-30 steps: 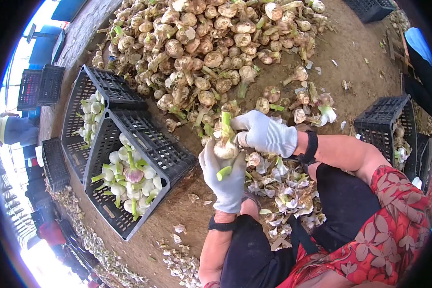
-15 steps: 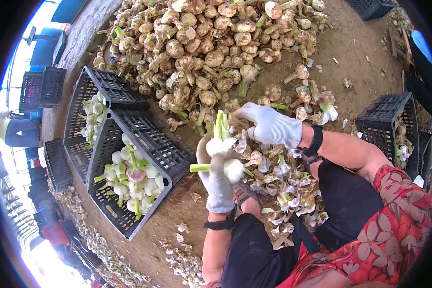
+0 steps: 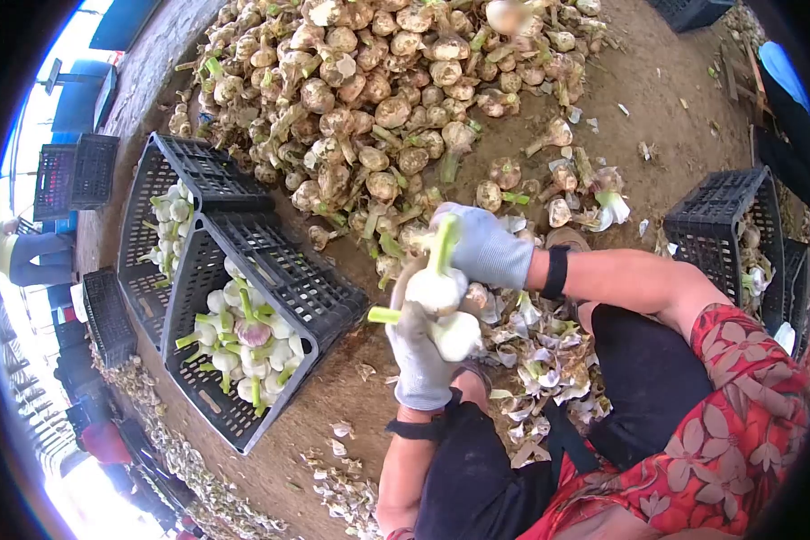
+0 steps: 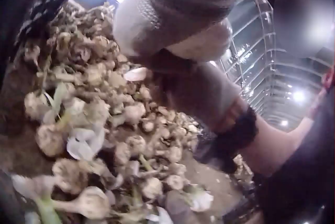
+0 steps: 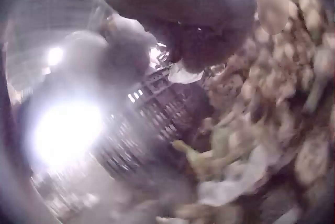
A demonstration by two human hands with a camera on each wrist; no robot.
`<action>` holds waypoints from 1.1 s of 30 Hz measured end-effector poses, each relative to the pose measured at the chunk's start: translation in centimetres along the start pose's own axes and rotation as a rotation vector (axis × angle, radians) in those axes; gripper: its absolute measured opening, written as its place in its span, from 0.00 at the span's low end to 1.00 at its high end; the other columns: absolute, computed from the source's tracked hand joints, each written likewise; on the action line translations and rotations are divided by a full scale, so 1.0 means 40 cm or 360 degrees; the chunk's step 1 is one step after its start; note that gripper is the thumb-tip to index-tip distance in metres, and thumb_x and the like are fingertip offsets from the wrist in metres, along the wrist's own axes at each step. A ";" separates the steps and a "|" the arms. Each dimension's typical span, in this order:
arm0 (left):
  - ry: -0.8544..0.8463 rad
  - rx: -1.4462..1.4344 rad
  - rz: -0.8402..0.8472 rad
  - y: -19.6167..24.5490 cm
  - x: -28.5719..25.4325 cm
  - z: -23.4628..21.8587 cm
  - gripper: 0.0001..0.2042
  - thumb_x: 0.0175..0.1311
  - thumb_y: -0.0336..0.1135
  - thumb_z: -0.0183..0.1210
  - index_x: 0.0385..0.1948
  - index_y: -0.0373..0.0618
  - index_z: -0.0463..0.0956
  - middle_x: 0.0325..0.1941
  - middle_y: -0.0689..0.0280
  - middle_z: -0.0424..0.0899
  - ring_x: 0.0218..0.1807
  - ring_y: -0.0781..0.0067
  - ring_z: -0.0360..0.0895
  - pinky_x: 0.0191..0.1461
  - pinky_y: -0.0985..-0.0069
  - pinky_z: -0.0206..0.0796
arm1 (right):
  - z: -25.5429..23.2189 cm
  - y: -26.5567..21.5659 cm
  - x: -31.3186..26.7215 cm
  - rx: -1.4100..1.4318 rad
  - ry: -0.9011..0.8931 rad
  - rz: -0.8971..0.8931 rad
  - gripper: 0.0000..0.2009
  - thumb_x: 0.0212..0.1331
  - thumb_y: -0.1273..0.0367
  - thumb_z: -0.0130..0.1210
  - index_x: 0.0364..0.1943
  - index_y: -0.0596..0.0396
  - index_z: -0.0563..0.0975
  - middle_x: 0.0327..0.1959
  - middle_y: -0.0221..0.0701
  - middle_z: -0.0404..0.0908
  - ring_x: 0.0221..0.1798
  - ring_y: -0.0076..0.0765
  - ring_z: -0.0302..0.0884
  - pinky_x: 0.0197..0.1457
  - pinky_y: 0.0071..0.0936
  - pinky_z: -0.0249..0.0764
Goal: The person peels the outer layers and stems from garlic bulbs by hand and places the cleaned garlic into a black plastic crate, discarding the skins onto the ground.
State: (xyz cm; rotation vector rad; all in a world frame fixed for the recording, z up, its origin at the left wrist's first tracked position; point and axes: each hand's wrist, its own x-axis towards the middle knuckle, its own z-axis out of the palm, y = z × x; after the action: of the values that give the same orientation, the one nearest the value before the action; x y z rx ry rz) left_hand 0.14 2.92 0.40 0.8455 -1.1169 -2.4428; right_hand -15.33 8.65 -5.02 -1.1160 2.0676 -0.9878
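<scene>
Right now, seen in the head view, the left hand (image 3: pixel 420 360), gloved in pale fabric, has its grip clamped on two whitish garlic bulbs. The upper bulb (image 3: pixel 436 290) is held with its green stem (image 3: pixel 444 243) pointing to about 12 o'clock. The lower bulb (image 3: pixel 456 336) lies just beside it, at 5 o'clock, and its short cut stem (image 3: pixel 383 315) shows across the hand at 9 o'clock.

The right hand (image 3: pixel 491 252), also gloved, is at 1 o'clock from the upper bulb, its fingers bent behind the stem. Whether that grip is together on anything I cannot tell, as the stem hides part of it and the right wrist view is blurred. Each wrist wears a dark band.

Outward from the bulbs, a large heap of brownish garlic (image 3: pixel 369 99) spreads over the ground from 11 to 12 o'clock, with loose bulbs (image 3: pixel 560 184) at 1 to 2. At 8 to 9 o'clock a tilted black crate (image 3: pixel 283 270) contains pale bulbs with green stems (image 3: pixel 252 337); a second black crate (image 3: pixel 211 175), at 10, contains more. Papery peelings (image 3: pixel 549 364) lie at 4 o'clock beside the person's feet, and another dark crate (image 3: pixel 715 216) stands towards 3, with some garlic inside.
</scene>
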 end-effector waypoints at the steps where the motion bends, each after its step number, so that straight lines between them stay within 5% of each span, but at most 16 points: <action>1: 0.0012 -0.0088 -0.0071 0.007 0.005 0.017 0.33 0.62 0.58 0.55 0.61 0.41 0.65 0.49 0.58 0.78 0.39 0.63 0.80 0.38 0.67 0.76 | -0.010 0.008 -0.003 0.0078 -0.0026 -0.0066 0.11 0.50 0.72 0.57 0.39 0.57 0.76 0.39 0.40 0.76 0.44 0.49 0.76 0.48 0.35 0.74; 5: -0.0199 -0.0608 -0.0368 -0.003 0.035 -0.065 0.32 0.64 0.60 0.48 0.61 0.43 0.66 0.48 0.57 0.80 0.41 0.61 0.80 0.37 0.65 0.76 | -0.049 0.028 -0.018 0.0431 -0.0024 -0.0398 0.24 0.47 0.73 0.60 0.53 0.60 0.74 0.49 0.38 0.76 0.52 0.36 0.76 0.53 0.31 0.73; 8: -0.0044 -0.0717 -0.0415 0.002 0.040 -0.069 0.31 0.65 0.58 0.49 0.63 0.45 0.63 0.52 0.57 0.78 0.45 0.62 0.79 0.41 0.65 0.76 | -0.120 -0.024 -0.039 0.1217 -0.0527 -0.0001 0.24 0.49 0.71 0.62 0.54 0.60 0.74 0.50 0.38 0.79 0.54 0.32 0.75 0.58 0.29 0.70; 9: 0.0011 -0.0277 -0.0213 0.033 0.037 -0.021 0.31 0.66 0.56 0.48 0.67 0.47 0.60 0.57 0.58 0.75 0.48 0.63 0.78 0.46 0.65 0.76 | -0.107 -0.040 -0.046 0.1328 -0.0422 -0.0045 0.19 0.51 0.73 0.61 0.49 0.61 0.77 0.44 0.31 0.81 0.47 0.25 0.76 0.52 0.26 0.72; 10: 0.0029 -0.0331 -0.0196 0.027 0.035 -0.018 0.32 0.67 0.55 0.49 0.68 0.47 0.57 0.57 0.57 0.74 0.48 0.63 0.78 0.45 0.66 0.76 | -0.096 -0.052 -0.048 0.1360 -0.0397 0.0137 0.17 0.51 0.73 0.61 0.47 0.60 0.78 0.41 0.29 0.82 0.44 0.24 0.76 0.49 0.25 0.73; 12: 0.0063 -0.0437 -0.0160 0.016 0.032 -0.014 0.35 0.67 0.54 0.51 0.71 0.48 0.50 0.59 0.55 0.73 0.47 0.64 0.78 0.41 0.68 0.77 | -0.078 -0.072 -0.049 0.1417 -0.0345 0.0498 0.12 0.52 0.74 0.60 0.43 0.60 0.80 0.35 0.26 0.83 0.39 0.23 0.77 0.44 0.24 0.74; 13: 0.0026 -0.0533 -0.0112 0.007 0.030 -0.011 0.37 0.66 0.53 0.54 0.71 0.46 0.49 0.58 0.56 0.72 0.47 0.65 0.78 0.44 0.67 0.76 | -0.046 -0.057 -0.043 0.1398 -0.0141 0.0432 0.08 0.51 0.76 0.60 0.36 0.60 0.82 0.27 0.25 0.83 0.32 0.19 0.76 0.37 0.22 0.74; 17: 0.0309 0.0610 0.0400 -0.041 0.027 -0.024 0.36 0.61 0.48 0.63 0.66 0.41 0.55 0.50 0.60 0.74 0.45 0.69 0.78 0.42 0.70 0.76 | -0.037 -0.096 -0.066 0.1316 0.0149 0.0260 0.08 0.48 0.78 0.60 0.34 0.59 0.82 0.29 0.27 0.83 0.34 0.19 0.76 0.39 0.21 0.74; 20: 0.0395 0.0322 0.0200 -0.016 0.019 0.006 0.26 0.65 0.53 0.56 0.57 0.44 0.65 0.52 0.62 0.74 0.47 0.73 0.75 0.45 0.74 0.76 | -0.031 -0.068 -0.058 0.1092 0.0057 0.0134 0.09 0.49 0.79 0.59 0.36 0.58 0.82 0.30 0.27 0.84 0.34 0.18 0.77 0.39 0.21 0.74; 21: 0.0424 0.0291 0.0246 -0.022 0.027 0.009 0.22 0.67 0.50 0.55 0.52 0.43 0.68 0.48 0.62 0.76 0.42 0.73 0.79 0.38 0.75 0.78 | -0.018 -0.057 -0.042 0.1456 0.0001 0.0352 0.09 0.50 0.79 0.59 0.37 0.59 0.83 0.30 0.27 0.85 0.34 0.18 0.77 0.38 0.21 0.74; 25: 0.0344 0.0350 0.0181 -0.028 0.042 -0.031 0.18 0.69 0.46 0.54 0.50 0.41 0.70 0.43 0.61 0.79 0.35 0.70 0.82 0.34 0.73 0.79 | -0.030 -0.023 -0.009 0.1453 -0.0123 0.0596 0.08 0.50 0.77 0.62 0.36 0.61 0.83 0.30 0.25 0.84 0.32 0.17 0.77 0.38 0.20 0.74; 28: 0.0180 0.0076 -0.0046 -0.015 0.032 -0.045 0.18 0.68 0.46 0.55 0.51 0.42 0.70 0.44 0.60 0.79 0.36 0.70 0.82 0.35 0.73 0.79 | -0.016 -0.033 0.001 0.1418 -0.0074 0.0520 0.08 0.50 0.77 0.62 0.35 0.61 0.83 0.29 0.25 0.84 0.31 0.17 0.77 0.37 0.20 0.74; 29: 0.0338 0.0024 0.0006 -0.029 0.032 -0.040 0.19 0.67 0.45 0.56 0.52 0.42 0.70 0.43 0.59 0.80 0.35 0.69 0.83 0.35 0.71 0.79 | -0.022 -0.035 -0.004 0.1403 -0.0124 0.0582 0.07 0.51 0.77 0.61 0.35 0.60 0.83 0.29 0.25 0.83 0.30 0.17 0.76 0.36 0.20 0.73; 33: -0.0073 0.0046 -0.0303 -0.024 0.006 -0.068 0.26 0.64 0.49 0.59 0.56 0.40 0.67 0.43 0.59 0.81 0.41 0.65 0.83 0.38 0.72 0.80 | 0.000 0.009 0.026 0.1084 0.0107 0.0646 0.06 0.53 0.76 0.59 0.35 0.60 0.84 0.28 0.25 0.83 0.30 0.16 0.75 0.34 0.21 0.72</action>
State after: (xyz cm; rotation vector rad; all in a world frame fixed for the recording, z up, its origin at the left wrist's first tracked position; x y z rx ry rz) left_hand 1.62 1.84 -1.84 0.9489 -1.1379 -2.6183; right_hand -15.97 7.90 -5.46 -0.3048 1.6882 -1.3687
